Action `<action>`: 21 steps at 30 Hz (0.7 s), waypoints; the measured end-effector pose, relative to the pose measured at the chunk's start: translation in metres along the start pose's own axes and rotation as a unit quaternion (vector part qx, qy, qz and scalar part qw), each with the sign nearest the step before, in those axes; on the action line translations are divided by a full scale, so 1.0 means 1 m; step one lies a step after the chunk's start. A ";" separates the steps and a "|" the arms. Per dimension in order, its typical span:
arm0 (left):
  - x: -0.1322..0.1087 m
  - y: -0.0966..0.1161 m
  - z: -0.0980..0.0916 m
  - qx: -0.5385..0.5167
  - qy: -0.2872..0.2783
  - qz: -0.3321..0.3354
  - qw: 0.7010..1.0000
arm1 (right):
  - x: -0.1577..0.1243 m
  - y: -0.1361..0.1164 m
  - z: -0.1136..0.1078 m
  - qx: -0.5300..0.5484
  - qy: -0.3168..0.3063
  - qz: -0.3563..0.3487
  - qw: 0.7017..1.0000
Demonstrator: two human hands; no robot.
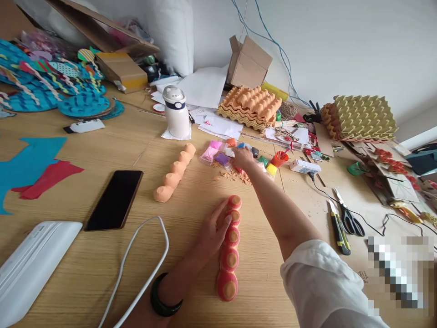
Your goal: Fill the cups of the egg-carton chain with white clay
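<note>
My left hand [215, 228] is closed on the upper part of an egg-carton strip [229, 259], thumb and fingers at its left side. The strip lies on the table, its cups coloured red with bare tan tops. Farther off, my right hand [244, 157] reaches among small packets of coloured clay; its fingertips are partly hidden. Around it are a purple packet [222, 159], a pink packet [209, 154], an orange packet [231, 142] and a yellow packet [271, 170]. An uncoloured egg-carton strip [175, 174] lies to the left of both hands.
A phone [114, 199], a white cable [165, 232] and a white device [37, 269] lie at left. Scissors [350, 216] and a utility knife [338, 228] lie at right. A white tumbler [176, 116] and egg trays [251, 107] stand at the back. Shavings [235, 175] are near the packets.
</note>
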State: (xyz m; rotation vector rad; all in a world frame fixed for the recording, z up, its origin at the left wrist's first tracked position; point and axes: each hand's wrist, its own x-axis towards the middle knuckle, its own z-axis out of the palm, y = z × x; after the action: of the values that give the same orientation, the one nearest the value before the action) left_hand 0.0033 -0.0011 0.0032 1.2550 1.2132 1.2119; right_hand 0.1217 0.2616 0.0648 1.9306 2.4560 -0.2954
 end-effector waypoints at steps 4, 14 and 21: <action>0.000 0.002 0.000 -0.005 0.003 -0.004 1.000 | -0.003 0.004 -0.001 0.013 0.016 0.011 1.000; 0.003 -0.004 -0.001 0.006 0.021 0.015 1.000 | -0.060 0.015 -0.019 0.210 0.139 0.051 0.966; 0.009 0.003 -0.009 -0.115 0.073 -0.008 0.991 | -0.156 0.007 0.013 0.370 0.027 -0.049 0.927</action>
State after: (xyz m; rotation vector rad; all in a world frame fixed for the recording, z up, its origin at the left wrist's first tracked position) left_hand -0.0057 0.0079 0.0066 0.9996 1.1475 1.4084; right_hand 0.1648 0.1114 0.0693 2.0214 2.7194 -1.3603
